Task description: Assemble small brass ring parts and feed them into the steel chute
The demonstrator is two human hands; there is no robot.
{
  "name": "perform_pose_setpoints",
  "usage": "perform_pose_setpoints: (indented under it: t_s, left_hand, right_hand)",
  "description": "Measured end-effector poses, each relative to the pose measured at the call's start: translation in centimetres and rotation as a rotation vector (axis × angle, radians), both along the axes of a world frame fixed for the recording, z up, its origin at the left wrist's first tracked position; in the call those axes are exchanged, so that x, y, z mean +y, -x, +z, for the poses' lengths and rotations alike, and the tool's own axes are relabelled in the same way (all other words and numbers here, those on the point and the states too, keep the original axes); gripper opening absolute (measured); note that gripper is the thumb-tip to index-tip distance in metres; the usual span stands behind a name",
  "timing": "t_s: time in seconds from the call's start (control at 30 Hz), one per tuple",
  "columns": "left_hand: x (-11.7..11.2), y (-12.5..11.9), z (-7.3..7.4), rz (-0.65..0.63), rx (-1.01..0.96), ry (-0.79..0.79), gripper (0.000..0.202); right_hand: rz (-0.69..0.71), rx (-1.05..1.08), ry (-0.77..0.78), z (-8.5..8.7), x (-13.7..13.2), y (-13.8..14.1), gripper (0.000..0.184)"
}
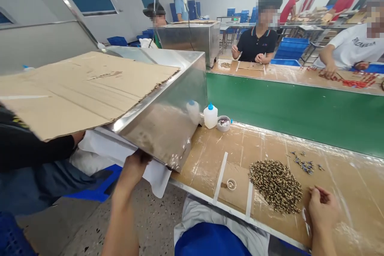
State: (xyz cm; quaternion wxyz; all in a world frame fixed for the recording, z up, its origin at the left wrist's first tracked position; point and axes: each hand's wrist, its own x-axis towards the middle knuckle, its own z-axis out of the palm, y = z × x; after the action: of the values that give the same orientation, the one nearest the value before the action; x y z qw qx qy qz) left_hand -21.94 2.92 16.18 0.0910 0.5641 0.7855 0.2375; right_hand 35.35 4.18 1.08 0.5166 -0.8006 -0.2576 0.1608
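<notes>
My left hand [134, 171] reaches to the lower edge of a metal box [162, 132], beside a white sheet [157, 177] hanging under it. Its fingertips are hidden there, so its grip does not show. My right hand [324, 209] is on the brown-covered table, just right of a large pile of small brass-and-black parts [276, 186]. Its fingers are curled together; anything between them is too small or hidden to make out. Beyond it lies a small group of bluish parts [304, 165]. Left of the pile, a small clear round cup [231, 184] sits on a taped cardboard piece [235, 198].
A cardboard sheet [90, 84] covers the metal box. A white bottle with blue cap [210, 116] and a small round container [223, 124] stand at the table's back. Behind runs a green belt [285, 108]; co-workers sit across it. At left, another person's arm [64, 144] is near.
</notes>
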Motion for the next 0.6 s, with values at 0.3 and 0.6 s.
perform_pose_setpoints:
  t_s: [0.3,0.6]
  left_hand:
    - [-7.4,-5.3,1.4,-0.404,-0.665,0.456,0.037]
    - [-0.5,-14.4,-6.5,-0.561,-1.187,0.571,0.041]
  right_hand:
    - [-0.032,-0.078,-0.091,-1.0,0.2,0.0,0.035]
    - [-0.026,-0.108,-0.144,-1.4,0.0,-0.1,0.033]
